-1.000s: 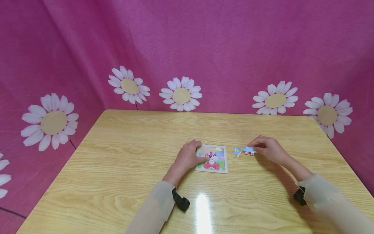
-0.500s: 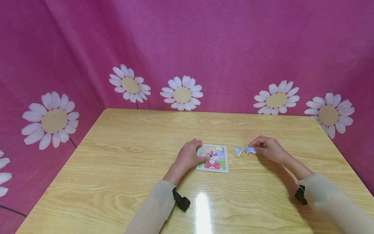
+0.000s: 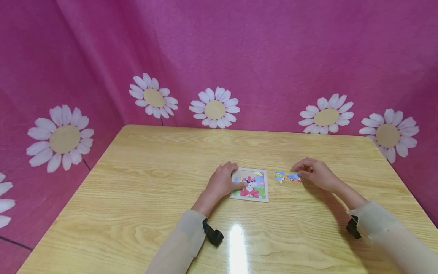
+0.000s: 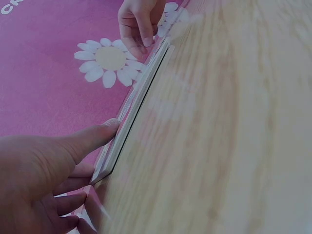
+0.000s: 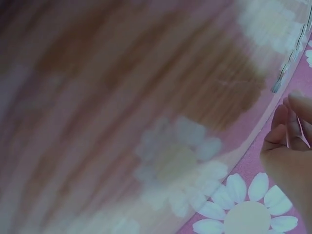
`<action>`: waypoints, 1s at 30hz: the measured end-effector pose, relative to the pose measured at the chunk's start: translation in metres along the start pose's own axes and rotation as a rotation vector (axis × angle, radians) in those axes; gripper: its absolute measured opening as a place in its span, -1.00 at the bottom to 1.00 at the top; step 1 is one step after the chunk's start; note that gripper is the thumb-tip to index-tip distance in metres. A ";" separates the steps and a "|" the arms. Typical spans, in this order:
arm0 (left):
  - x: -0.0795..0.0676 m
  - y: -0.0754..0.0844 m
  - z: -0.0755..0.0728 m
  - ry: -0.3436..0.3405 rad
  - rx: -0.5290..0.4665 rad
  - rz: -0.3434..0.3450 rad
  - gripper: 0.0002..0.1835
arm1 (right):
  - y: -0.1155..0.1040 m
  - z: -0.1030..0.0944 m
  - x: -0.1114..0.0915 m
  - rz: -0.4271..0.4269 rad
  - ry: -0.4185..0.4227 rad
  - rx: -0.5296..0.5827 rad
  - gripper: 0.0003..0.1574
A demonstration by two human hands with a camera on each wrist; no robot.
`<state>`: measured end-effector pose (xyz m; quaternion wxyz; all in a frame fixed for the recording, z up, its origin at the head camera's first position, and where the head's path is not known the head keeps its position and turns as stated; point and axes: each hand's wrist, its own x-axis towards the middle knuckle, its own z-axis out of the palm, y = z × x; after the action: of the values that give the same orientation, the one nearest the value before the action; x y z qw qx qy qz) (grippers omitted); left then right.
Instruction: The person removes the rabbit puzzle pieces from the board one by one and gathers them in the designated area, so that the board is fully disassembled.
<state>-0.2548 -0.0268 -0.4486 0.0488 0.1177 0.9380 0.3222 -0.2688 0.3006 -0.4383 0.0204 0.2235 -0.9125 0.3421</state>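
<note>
Only a slight change of angle is shown since the earlier frame by the red-and-blue piece, located on the counter just right of the yellow-and-blue piece. Its right edge is met by the bent fingers of the right hand; whether it is pinched or merely touched cannot be told from these views. Left of both pieces, the puzzle frame is seated flat, gripped along its left side by the left hand, thumb laid over the picture.
</note>
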 end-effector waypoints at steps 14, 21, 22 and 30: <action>0.000 0.000 0.001 -0.005 -0.016 -0.013 -0.25 | -0.024 0.021 0.021 0.010 -0.035 0.047 -0.82; 0.000 0.000 0.001 -0.002 -0.008 -0.006 -0.25 | -0.040 0.037 0.035 -0.018 -0.101 0.081 -0.80; 0.001 0.000 0.001 -0.002 -0.007 -0.004 -0.25 | -0.042 0.039 0.036 -0.023 -0.115 0.094 -0.80; 0.001 0.000 0.001 -0.006 -0.012 -0.010 -0.24 | -0.053 0.053 0.047 -0.068 -0.222 0.138 -0.78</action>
<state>-0.2555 -0.0263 -0.4497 0.0540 0.1138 0.9365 0.3274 -0.2827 0.2127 -0.4371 -0.0847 0.2915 -0.8753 0.3764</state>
